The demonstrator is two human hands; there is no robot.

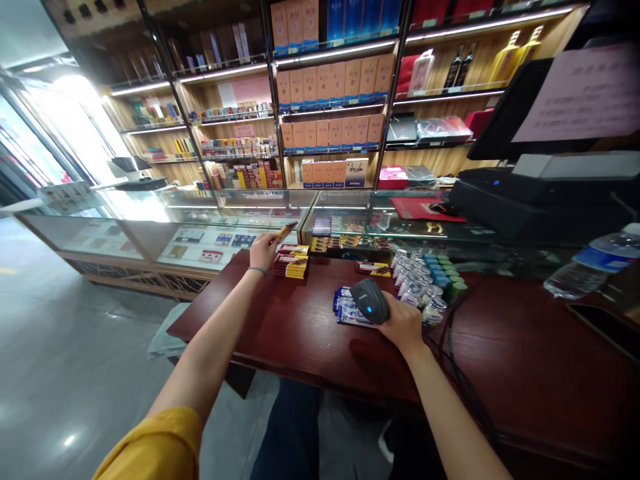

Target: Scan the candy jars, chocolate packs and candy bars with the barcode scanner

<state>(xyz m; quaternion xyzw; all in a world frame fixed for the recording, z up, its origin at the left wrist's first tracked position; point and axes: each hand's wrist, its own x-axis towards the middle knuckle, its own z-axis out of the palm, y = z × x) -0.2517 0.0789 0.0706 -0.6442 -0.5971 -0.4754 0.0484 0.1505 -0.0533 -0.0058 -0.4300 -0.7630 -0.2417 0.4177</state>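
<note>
My right hand (404, 325) is wrapped round a black barcode scanner (370, 301) with a blue light on it. Just beneath the scanner lie several blue-and-white packets (349, 310) on the dark red table (295, 327). Out to the left, my left hand (263, 251) pinches a slim yellow-and-dark packet (285, 231), tilted up over the table's far edge. Beside that hand sits a stack of yellow-and-maroon packets (291, 265). Another packet of similar colours (373, 269) lies further right, near rows of small jars (420, 283) with white, blue and green contents.
A glass display case (230, 220) runs behind the table, with loaded shelves (333, 83) beyond. At right stand a dark till machine (530, 200), a water bottle (590, 263) and a phone (607, 327). A black cable (453, 363) crosses the table by my right forearm.
</note>
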